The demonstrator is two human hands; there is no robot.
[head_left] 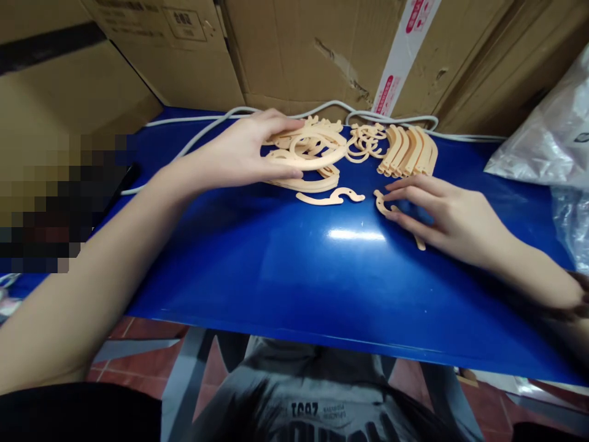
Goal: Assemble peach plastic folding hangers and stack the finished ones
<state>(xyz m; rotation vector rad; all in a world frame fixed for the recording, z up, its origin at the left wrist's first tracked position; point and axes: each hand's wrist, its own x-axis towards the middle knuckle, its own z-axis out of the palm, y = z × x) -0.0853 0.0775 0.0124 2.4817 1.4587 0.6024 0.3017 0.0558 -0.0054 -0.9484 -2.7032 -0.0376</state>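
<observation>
My left hand [246, 150] reaches over a pile of curved beige plastic hanger pieces [322, 162]. Its thumb and fingers are spread apart at the pile's left side, touching the pieces. At the right, the thumb and fingers of my right hand [446, 215] close around a beige hanger piece with a hooked end [381, 202]. Part of that piece is hidden under the fingers, and its other end shows below them. Between the hands, a similar hooked hanger piece [329, 197] lies flat on the blue table.
Beyond my right hand lie a row of curved beige strips [409, 150] and a heap of small hooks [365, 141]. A white cable [322, 109] runs behind them, against cardboard boxes [294, 55]. A clear plastic bag [543, 135] occupies the right side of the blue table [276, 270].
</observation>
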